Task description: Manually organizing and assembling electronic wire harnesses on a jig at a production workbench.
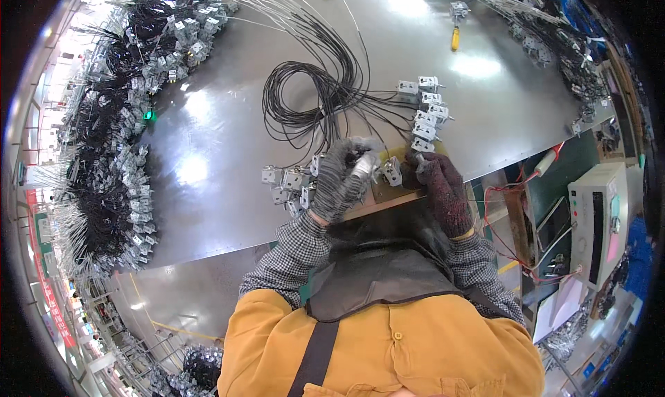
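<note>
My left hand (341, 179), in a grey striped glove, is closed near the table's front edge; what its fingers hold is hidden. To its right my right hand (445, 193), in a dark maroon glove, has its fingers pressed together around something too small to name. Between them a grey metal block (393, 171) with round holes sits over a yellowish board (388, 193). A row of similar grey blocks (424, 130) on black wires lies just beyond my right hand. More such blocks (291, 181) are clustered beside my left hand. Their wires form a loose coil (298, 103) farther back.
Large heaps of wired blocks line the left edge (114, 155) and the far right (547, 44) of the metal table (228, 189). A yellow-handled screwdriver (455, 39) lies at the back right. A pale instrument box (597, 224) with red cables stands at the right.
</note>
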The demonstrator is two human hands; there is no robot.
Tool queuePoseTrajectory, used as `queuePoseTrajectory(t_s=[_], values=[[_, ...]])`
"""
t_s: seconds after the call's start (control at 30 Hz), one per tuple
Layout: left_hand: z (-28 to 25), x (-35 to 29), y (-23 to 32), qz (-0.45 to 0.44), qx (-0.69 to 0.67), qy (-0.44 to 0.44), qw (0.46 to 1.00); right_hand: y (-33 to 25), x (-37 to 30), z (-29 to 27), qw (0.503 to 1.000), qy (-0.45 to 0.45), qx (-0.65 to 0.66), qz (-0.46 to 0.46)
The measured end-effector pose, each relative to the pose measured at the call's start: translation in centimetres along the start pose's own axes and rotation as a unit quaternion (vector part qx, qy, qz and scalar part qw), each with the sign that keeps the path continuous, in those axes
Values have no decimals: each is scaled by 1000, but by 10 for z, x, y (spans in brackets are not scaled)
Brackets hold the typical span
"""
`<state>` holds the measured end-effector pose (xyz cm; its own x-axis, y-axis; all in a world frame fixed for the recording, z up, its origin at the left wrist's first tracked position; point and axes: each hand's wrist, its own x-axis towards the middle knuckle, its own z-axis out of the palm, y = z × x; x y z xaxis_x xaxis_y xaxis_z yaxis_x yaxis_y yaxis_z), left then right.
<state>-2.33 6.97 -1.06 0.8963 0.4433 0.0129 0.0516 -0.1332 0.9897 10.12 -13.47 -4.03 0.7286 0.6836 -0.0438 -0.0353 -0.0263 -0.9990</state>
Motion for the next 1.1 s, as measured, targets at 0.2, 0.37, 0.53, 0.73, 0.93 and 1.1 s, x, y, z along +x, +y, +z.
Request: queuePoseTrajectory(t_s=[0.2, 0.37, 0.53, 0.73, 0.93, 1.1], values=[[9, -1, -10, 84, -42, -18, 995, -8, 1, 7, 996, -32, 70, 55], [18, 7, -9, 179, 279, -37, 943, -17, 2, 4, 998, -22, -44, 27], [20, 8, -6, 150, 152, 21, 977, -20, 3, 11, 1000, 3, 4, -1], [20, 9, 0, 111, -47, 44, 992, -14, 3, 10, 998, -50, -28, -1], [11, 8, -7, 73, 274, -34, 958, -9, 10, 0, 993, 8, -106, -59], [15, 17, 10, 11, 396, -145, 907, -21, 9, -7, 986, -33, -150, -58]])
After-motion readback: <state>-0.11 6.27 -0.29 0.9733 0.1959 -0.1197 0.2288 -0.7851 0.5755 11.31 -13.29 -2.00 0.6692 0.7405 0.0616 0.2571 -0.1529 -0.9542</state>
